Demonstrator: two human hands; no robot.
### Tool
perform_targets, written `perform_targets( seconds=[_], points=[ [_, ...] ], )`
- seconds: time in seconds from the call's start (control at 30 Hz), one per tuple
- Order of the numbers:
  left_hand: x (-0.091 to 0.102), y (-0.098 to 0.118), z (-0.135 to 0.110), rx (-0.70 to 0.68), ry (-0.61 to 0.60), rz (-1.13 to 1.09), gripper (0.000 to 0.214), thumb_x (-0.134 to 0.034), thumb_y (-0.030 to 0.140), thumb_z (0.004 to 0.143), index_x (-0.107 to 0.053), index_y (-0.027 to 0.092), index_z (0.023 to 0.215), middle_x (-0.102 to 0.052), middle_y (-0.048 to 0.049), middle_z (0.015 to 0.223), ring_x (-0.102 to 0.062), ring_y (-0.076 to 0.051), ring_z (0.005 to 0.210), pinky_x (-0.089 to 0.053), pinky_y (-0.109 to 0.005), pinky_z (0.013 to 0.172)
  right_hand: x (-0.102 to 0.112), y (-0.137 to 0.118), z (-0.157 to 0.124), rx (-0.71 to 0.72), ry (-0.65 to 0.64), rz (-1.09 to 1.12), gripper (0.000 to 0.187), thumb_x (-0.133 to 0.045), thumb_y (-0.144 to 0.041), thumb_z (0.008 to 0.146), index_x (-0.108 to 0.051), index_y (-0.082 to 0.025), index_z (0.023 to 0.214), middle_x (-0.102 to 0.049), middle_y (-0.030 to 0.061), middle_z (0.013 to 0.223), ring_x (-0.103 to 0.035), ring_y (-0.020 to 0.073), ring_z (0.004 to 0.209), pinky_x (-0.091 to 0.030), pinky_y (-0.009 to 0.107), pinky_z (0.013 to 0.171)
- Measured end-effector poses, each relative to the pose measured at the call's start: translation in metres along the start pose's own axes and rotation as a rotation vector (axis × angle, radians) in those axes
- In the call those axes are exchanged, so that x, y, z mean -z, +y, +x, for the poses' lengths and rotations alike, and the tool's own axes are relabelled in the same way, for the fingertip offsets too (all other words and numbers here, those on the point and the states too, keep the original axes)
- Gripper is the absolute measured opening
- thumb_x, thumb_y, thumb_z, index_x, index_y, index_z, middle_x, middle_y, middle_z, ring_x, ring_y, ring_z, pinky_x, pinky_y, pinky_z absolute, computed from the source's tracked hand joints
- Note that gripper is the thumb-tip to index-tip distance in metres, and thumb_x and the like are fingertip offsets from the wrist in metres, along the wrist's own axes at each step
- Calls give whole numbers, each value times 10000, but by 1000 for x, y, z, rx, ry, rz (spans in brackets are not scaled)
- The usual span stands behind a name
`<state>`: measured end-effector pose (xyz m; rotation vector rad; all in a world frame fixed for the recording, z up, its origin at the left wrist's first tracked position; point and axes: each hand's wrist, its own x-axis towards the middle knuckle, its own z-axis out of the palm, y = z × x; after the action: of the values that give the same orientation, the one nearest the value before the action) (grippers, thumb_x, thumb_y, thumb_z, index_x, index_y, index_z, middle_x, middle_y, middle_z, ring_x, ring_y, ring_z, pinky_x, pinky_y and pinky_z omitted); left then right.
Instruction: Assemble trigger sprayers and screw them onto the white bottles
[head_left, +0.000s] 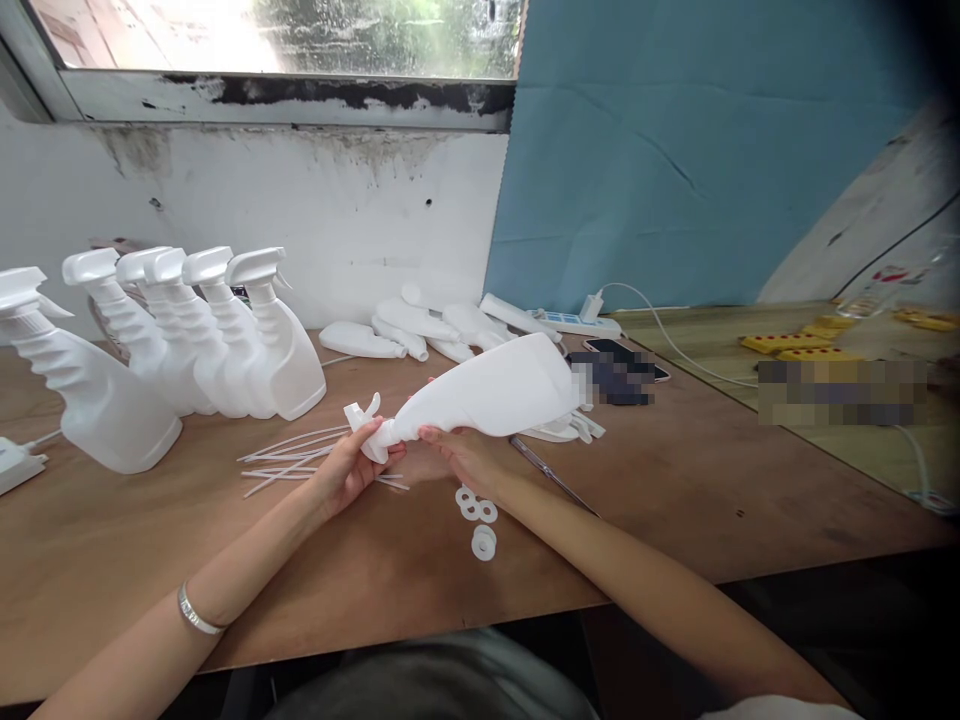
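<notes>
A white plastic bottle lies tilted on its side above the table, its neck toward the left. My right hand is closed around its narrow part from below. At the neck, my left hand grips the white trigger sprayer head, which meets the bottle mouth; whether it is threaded on I cannot tell. Some fingers of both hands are hidden behind the bottle and the sprayer head. Thin white dip tubes lie on the table beside my left hand. Several white ring washers lie below my right wrist.
Several white spray bottles with heads stand at the left. White bottles lie in a pile by the wall. A metal tool, a phone and a power strip are to the right.
</notes>
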<state>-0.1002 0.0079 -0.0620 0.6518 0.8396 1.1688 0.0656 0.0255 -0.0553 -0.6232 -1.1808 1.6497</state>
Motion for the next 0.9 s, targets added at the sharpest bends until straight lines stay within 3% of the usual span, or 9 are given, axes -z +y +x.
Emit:
perform_targets(
  seconds=[0.1, 0.23, 0.3, 0.47, 0.6, 0.7, 0.8, 0.9],
  points=[
    [1, 1, 1, 37, 8, 66, 238, -544, 329, 789, -577, 100, 843, -628, -68, 702, -605, -142, 603, -538, -302, 662, 0, 1, 0, 5, -11, -11, 376, -665, -270, 649, -595, -264, 1019, -671, -23, 854, -533, 177, 1016, -332, 340, 972],
    [2, 1, 0, 18, 7, 134, 229, -584, 307, 766, -575, 92, 847, -624, -59, 672, -596, -125, 576, -541, -292, 643, 2, 2, 0, 27, -6, -4, 395, -676, -267, 641, -591, -256, 1027, -670, -21, 873, -545, 177, 990, -331, 345, 969],
    [2, 1, -1, -9, 27, 125, 222, -647, 240, 711, -571, 107, 873, -629, -43, 698, -597, -116, 593, -537, -278, 669, 2, 2, 0, 22, 0, 0, 379, -679, -273, 642, -597, -261, 1012, -672, -22, 873, -546, 176, 991, -333, 337, 970],
    [1, 0, -4, -116, -4, 93, 434, -716, 22, 535, -556, 148, 919, -630, -1, 762, -605, -113, 690, -510, -235, 732, 1, 0, 0, -14, 24, 12, 343, -680, -292, 633, -621, -244, 968, -676, -14, 851, -549, 185, 984, -367, 319, 935],
    [-1, 1, -4, -56, 11, 58, 210, -646, 233, 695, -568, 131, 862, -630, -28, 731, -603, -123, 621, -524, -299, 725, 2, 2, 1, 8, 16, 11, 347, -681, -278, 629, -621, -258, 970, -675, -24, 826, -546, 175, 972, -369, 306, 921],
    [-1, 1, -1, -37, 36, 128, 243, -571, 347, 761, -572, 109, 809, -621, -49, 692, -584, -127, 541, -536, -312, 625, 3, 4, 1, 5, 22, 9, 323, -678, -278, 641, -628, -248, 959, -670, -16, 853, -542, 170, 972, -361, 307, 921],
    [1, 1, 1, -32, 23, 198, 260, -591, 355, 749, -571, 100, 798, -607, -43, 657, -550, -109, 491, -524, -288, 556, 5, 6, 1, 5, 32, 4, 275, -681, -277, 640, -643, -238, 910, -666, -13, 879, -542, 167, 969, -361, 307, 921],
    [2, 2, 0, -66, 21, 215, 242, -670, 260, 687, -567, 121, 855, -611, -26, 693, -567, -104, 561, -514, -250, 584, 6, 7, 2, -11, 21, 3, 194, -674, -276, 650, -661, -223, 836, -667, -3, 863, -543, 169, 960, -378, 301, 903]
  ],
)
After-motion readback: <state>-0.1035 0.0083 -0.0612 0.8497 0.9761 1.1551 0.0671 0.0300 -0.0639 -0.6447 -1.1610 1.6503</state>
